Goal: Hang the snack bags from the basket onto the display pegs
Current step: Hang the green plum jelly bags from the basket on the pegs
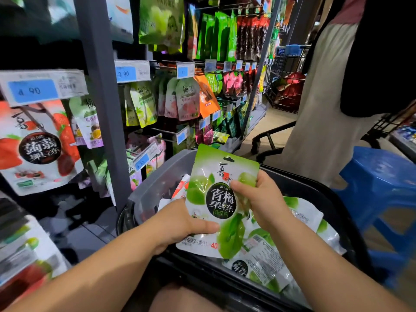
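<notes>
A green plum jelly snack bag (216,190) is held upright over the grey basket (157,183). My left hand (180,221) grips its lower left edge, thumb across the front. My right hand (258,197) pinches its right side near the middle. More green bags (301,217) lie in the basket under and behind it, and a red-and-white bag (181,188) pokes up at the basket's left. Display pegs (162,131) with price tags stick out of the rack to the left, most with bags hanging on them.
A grey upright post (99,86) divides the rack. A strawberry bag (36,149) hangs at the far left. A blue plastic stool (378,194) stands to the right. A person in a light skirt (319,109) stands behind, beside a wire cart (286,82).
</notes>
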The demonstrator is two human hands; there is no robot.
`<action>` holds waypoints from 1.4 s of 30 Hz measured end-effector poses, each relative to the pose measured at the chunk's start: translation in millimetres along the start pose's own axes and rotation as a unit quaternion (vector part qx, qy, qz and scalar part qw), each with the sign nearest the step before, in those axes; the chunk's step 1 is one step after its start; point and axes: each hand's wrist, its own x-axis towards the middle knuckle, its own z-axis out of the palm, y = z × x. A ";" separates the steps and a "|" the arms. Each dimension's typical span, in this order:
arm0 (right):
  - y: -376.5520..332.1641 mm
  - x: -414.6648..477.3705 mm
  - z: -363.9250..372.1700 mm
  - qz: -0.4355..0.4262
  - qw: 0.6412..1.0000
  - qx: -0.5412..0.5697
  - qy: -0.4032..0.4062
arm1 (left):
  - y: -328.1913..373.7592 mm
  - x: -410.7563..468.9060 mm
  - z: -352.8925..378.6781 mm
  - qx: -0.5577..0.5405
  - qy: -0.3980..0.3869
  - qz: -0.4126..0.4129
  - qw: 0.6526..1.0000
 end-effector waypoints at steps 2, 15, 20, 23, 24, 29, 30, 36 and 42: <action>-1.4 5.1 -8.6 0.010 0.999 -0.030 -0.018 | -0.2 0.6 -1.1 -0.010 0.030 -0.003 1.000; 29.8 39.8 -123.6 0.194 0.780 -0.591 0.067 | -8.7 1.9 -23.6 -0.005 0.088 0.015 0.996; 22.8 36.0 -121.3 0.149 0.800 -0.570 0.114 | -8.6 -0.9 -23.4 -0.018 0.086 0.020 0.996; 17.3 33.7 -121.1 0.145 0.816 -0.546 0.126 | -9.4 -1.3 -23.0 -0.021 0.089 0.023 0.996; 14.5 33.2 -121.8 0.137 0.817 -0.543 0.136 | -9.1 -1.7 -22.7 -0.024 0.091 0.023 0.995; 0.0 28.3 -125.8 0.080 0.841 -0.503 0.183 | -6.9 -4.1 -21.6 -0.024 0.087 0.031 0.995; -1.9 27.4 -126.6 0.072 0.846 -0.493 0.187 | -6.5 -4.6 -21.8 -0.024 0.086 0.033 0.995; -21.8 17.5 -131.3 -0.002 0.866 -0.425 0.265 | -5.6 -5.2 -22.8 -0.025 0.085 0.043 0.995; -18.8 19.9 -130.4 -0.023 0.891 -0.280 0.356 | -7.0 -3.9 -23.9 -0.017 0.086 0.040 0.995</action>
